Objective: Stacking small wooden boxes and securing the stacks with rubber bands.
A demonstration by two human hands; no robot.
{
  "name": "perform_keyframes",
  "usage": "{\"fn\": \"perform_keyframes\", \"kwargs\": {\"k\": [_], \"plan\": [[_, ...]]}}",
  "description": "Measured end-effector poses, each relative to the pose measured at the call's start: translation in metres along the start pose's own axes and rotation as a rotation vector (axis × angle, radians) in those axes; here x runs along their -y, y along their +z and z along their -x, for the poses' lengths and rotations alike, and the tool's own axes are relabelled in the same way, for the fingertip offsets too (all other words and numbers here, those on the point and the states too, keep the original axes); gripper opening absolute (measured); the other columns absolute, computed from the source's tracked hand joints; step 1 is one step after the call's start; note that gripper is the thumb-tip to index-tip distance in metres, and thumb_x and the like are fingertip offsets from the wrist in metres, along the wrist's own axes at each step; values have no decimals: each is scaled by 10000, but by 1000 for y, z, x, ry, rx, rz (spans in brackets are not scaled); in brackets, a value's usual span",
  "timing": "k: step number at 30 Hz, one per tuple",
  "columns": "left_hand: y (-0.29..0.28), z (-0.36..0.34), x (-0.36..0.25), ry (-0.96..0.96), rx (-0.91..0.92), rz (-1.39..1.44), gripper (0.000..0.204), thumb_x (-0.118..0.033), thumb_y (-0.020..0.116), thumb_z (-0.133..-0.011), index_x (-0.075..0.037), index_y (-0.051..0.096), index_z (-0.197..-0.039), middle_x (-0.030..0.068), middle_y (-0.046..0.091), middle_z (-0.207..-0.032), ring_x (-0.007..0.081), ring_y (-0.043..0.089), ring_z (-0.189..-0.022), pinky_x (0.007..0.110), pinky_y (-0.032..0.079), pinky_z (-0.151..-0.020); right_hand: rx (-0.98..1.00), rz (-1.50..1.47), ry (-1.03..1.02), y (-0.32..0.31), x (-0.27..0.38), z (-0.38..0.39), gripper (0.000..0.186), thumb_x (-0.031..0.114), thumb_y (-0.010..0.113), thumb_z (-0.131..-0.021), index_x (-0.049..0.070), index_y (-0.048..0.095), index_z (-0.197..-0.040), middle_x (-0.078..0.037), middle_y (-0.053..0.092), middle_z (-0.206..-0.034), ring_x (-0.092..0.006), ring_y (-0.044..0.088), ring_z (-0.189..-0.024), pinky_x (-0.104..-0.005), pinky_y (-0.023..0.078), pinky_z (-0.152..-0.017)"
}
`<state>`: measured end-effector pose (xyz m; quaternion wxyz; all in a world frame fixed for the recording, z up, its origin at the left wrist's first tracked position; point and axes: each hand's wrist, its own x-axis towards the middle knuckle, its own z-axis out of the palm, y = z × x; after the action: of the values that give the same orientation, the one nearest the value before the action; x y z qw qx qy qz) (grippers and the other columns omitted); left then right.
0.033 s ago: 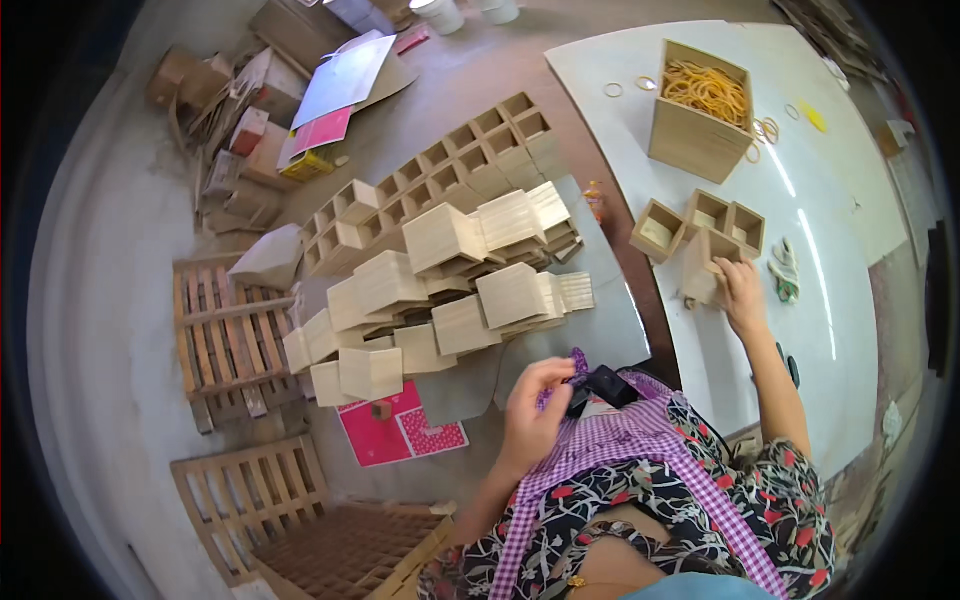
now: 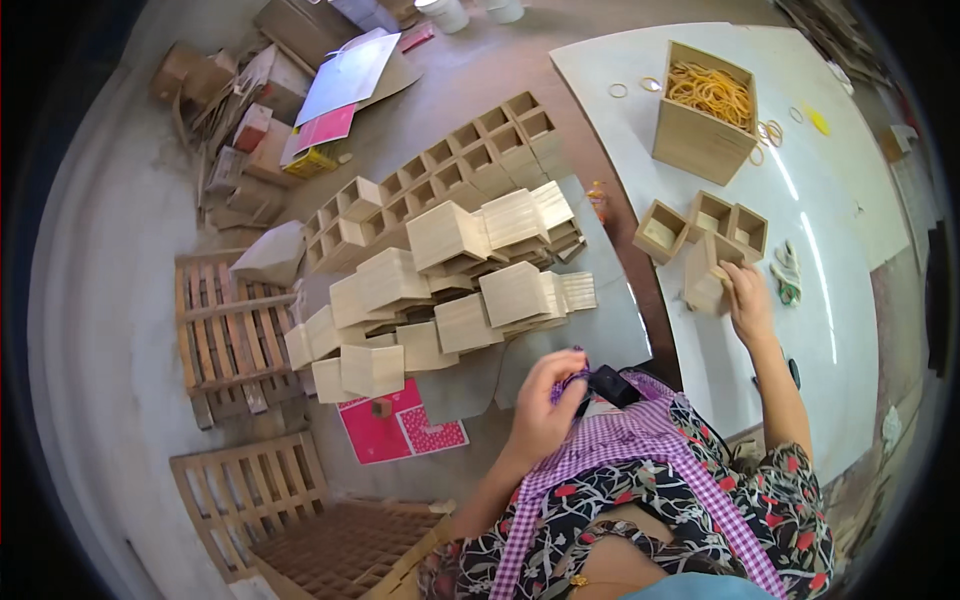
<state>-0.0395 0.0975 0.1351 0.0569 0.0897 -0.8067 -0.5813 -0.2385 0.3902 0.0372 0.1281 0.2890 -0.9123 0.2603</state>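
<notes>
At the front of the checked apron (image 2: 630,432), my left hand (image 2: 542,405) is closed on a bit of purple cloth (image 2: 572,382), beside a small black box-shaped device (image 2: 614,386). Over on the white table, my right hand (image 2: 750,303) pinches the near right edge of a small wooden box (image 2: 705,275). Close behind that box stand three more open-topped wooden boxes: one at the left (image 2: 660,232), one in the middle (image 2: 712,212) and one at the right (image 2: 747,230). Their insides look bare.
A taller wooden box (image 2: 700,142) holds many yellow rubber bands (image 2: 712,95); a few bands lie loose around it. A white and green bundle (image 2: 787,272) lies right of my right hand. Stacked wooden boxes (image 2: 465,322) fill the left surface, with pallets (image 2: 240,330) beyond.
The fingers of my left hand have shifted slightly over the purple cloth. My right hand stays at the small wooden box, and the view has moved a little.
</notes>
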Motion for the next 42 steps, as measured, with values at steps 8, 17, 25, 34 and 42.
{"fn": "perform_keyframes", "kwargs": {"k": [8,17,25,34,42], "plan": [[42,-72,-32,542,314,-146,488,-429,536,-874,-4,548,-1113,187,570,-1134,321,529,-1102,379,422,-920,0,-711,-143,-56,122,13,32,14,510,-870,-2,515,-897,-140,607,-774,-288,595,-640,-361,487,-600],[60,-46,10,139,450,-18,378,-380,573,-871,-24,556,-746,159,529,-631,324,530,-588,373,415,-547,162,-1221,683,-5,107,19,235,233,440,-978,59,475,-824,-14,521,-596,-144,504,-499,-265,467,-577],[58,-9,35,-51,419,239,526,-527,530,-880,-2,562,-874,80,546,-873,150,513,-787,301,430,-710,307,-1646,1109,47,82,10,121,211,534,-937,99,526,-889,37,393,-538,-55,290,-406,-189,223,-354],[4,7,20,193,-212,65,363,-330,579,-889,20,616,-801,169,636,-1108,281,627,-983,339,477,-851,46,-1330,1054,57,64,-32,253,167,496,-937,113,539,-1180,-22,639,-930,-26,499,-634,-171,334,-486],[-18,-8,23,80,-350,-47,250,-174,550,-911,53,640,-968,147,665,-1024,239,640,-897,297,477,-787,346,-716,-396,4,178,-6,387,233,721,-727,62,617,-1058,-100,619,-1093,-300,589,-998,-387,462,-815]]}}
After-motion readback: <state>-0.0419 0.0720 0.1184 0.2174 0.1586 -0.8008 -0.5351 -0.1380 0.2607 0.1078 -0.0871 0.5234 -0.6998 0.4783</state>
